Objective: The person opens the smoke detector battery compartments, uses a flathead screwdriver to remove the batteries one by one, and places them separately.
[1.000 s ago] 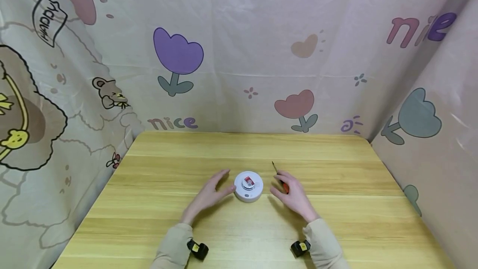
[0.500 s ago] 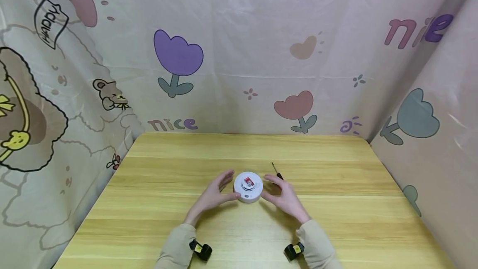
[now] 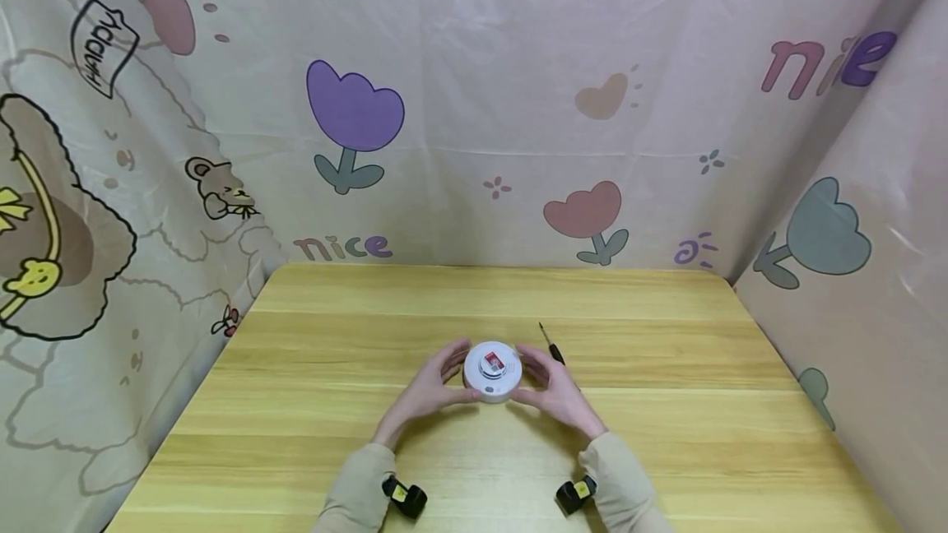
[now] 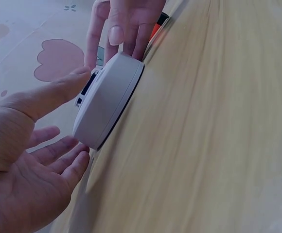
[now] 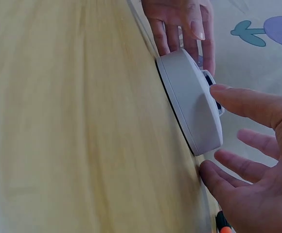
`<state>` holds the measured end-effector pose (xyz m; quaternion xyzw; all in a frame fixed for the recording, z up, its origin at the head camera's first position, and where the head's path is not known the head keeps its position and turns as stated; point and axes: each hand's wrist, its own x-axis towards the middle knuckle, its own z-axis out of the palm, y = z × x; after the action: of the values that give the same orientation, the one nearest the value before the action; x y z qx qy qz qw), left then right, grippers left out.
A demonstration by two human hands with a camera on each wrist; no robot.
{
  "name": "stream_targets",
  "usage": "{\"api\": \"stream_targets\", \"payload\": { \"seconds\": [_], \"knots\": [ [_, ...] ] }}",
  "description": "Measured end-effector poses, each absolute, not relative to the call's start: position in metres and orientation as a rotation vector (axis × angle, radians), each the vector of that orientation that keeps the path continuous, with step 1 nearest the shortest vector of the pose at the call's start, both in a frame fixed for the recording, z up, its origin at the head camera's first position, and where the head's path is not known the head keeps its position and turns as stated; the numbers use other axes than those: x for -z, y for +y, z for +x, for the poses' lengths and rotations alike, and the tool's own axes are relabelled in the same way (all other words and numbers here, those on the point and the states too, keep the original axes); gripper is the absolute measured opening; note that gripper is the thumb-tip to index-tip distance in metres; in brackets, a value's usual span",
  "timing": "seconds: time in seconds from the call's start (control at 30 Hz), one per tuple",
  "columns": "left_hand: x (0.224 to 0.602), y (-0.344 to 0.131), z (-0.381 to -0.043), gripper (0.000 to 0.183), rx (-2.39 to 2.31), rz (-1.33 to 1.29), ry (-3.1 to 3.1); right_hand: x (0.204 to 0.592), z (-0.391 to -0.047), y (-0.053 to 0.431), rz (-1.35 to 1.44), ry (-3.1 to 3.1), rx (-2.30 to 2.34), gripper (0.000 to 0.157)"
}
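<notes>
A round white smoke detector with a red label on its raised centre lies flat on the wooden table. My left hand is at its left side; in the left wrist view the fingertips reach the casing low down and the thumb lies over its near edge. On the opposite side is my right hand, thumb and fingers spread around the rim, the lower fingertips seemingly just short of it in the right wrist view. Neither hand's fingers are curled tight. Just beyond the right hand lies a screwdriver, its handle partly hidden.
The wooden table ends against a printed curtain at the back, with more curtain to the left and right. Each sleeve carries a small black wrist camera.
Both hands have moved inward to the smoke detector, the right one coming left from over the screwdriver, which lies in the same place. The smoke detector has stayed put.
</notes>
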<state>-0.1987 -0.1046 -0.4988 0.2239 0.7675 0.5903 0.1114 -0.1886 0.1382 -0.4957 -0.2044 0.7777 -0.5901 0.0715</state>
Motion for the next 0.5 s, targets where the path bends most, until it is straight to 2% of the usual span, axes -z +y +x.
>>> {"api": "stream_targets", "payload": {
  "seconds": [0.2, 0.5],
  "knots": [
    [0.477, -0.1, -0.189, 0.09, -1.749, 0.693, 2.204, 0.478, -0.183, 0.134, -0.651, 2.252, 1.81, 0.076],
    [0.478, -0.097, -0.189, 0.088, -1.752, 0.72, 2.228, 0.482, -0.186, 0.131, -0.692, 2.265, 1.769, 0.077]
  ]
}}
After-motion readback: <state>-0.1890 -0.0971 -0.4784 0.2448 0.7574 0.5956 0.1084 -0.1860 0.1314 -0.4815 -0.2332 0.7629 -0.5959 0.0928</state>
